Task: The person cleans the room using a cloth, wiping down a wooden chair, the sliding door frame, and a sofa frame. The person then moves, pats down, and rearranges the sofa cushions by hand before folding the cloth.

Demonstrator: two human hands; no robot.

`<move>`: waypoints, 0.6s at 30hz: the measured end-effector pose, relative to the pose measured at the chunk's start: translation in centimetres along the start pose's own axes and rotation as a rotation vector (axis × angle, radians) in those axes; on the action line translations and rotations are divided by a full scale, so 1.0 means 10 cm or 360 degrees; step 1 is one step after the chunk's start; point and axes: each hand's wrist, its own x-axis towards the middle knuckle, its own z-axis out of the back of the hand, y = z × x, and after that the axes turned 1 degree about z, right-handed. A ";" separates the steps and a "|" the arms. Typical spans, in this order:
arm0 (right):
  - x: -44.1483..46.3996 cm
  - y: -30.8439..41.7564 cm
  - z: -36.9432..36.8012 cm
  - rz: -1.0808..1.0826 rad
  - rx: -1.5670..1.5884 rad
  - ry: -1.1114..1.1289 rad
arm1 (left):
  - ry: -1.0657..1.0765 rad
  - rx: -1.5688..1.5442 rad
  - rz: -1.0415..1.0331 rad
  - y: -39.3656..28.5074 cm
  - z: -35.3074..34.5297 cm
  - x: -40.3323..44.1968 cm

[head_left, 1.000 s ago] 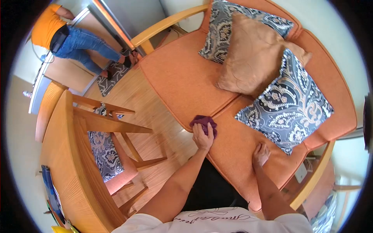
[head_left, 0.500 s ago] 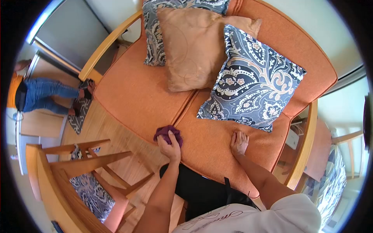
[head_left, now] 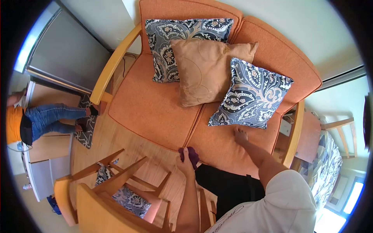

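Observation:
My left hand (head_left: pixel 185 162) is closed around a crumpled purple cloth (head_left: pixel 192 158) at the front edge of the orange sofa (head_left: pixel 155 110), near the seam between its two seat cushions. My right hand (head_left: pixel 241 135) leans on the right seat cushion, its fingers resting on the fabric and holding nothing. Just above that hand lies a blue-grey paisley pillow (head_left: pixel 254 95). A tan pillow (head_left: pixel 206 73) leans beside it, partly covering a second paisley pillow (head_left: pixel 165 48) against the backrest.
Wooden armrests (head_left: pixel 116 62) bound the sofa on both sides. Wooden chairs (head_left: pixel 105 202) with a patterned cushion stand at lower left. A person in jeans (head_left: pixel 50 116) stands on a patterned mat (head_left: pixel 85 134) at far left. A bed (head_left: pixel 330 163) is at right.
The view has shifted, and the sofa and pillows sit lower in it. My left hand, still gripping the cloth, is at the seat's front edge. My right hand stays on the cushion.

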 end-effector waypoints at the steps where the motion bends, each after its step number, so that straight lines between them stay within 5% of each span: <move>1: 0.27 0.00 0.16 0.0193 -0.0256 0.0861 | 0.0007 0.0107 -0.0022 0.02 0.11 -0.04; 3: 0.56 0.26 1.12 0.1174 0.0055 0.1186 | 0.0028 0.0277 -0.0102 -0.14 0.29 -0.15; 4: 0.69 0.42 1.49 0.1054 0.0798 0.0962 | 0.0027 0.0292 -0.0093 -0.26 0.38 -0.18; 6: 0.68 0.87 2.93 0.0504 0.0713 0.0283 | 0.0178 0.0377 0.0068 -0.60 0.54 -0.23; 7: 0.87 0.77 3.28 0.0977 0.0461 -0.0429 | 0.0184 0.0399 0.0064 -0.72 0.58 -0.24; 8: 0.90 0.77 3.59 0.0564 0.0096 -0.0413 | 0.0198 0.0334 -0.0182 -0.83 0.61 -0.23; 10: 0.94 0.65 3.83 0.0284 -0.0213 -0.0426 | 0.0225 0.0284 -0.0445 -1.02 0.67 -0.16; 13: 0.94 0.46 3.46 0.0373 -0.0025 -0.0467 | 0.0439 0.0331 -0.0322 -1.38 0.75 -0.11; 16: 0.78 0.50 3.47 0.0279 0.0400 -0.0531 | 0.0587 0.0488 -0.0536 -1.95 0.66 -0.14; 18: 0.58 0.59 3.67 0.0482 0.0363 0.0096 | 0.0601 0.0688 -0.0835 -2.13 0.63 -0.08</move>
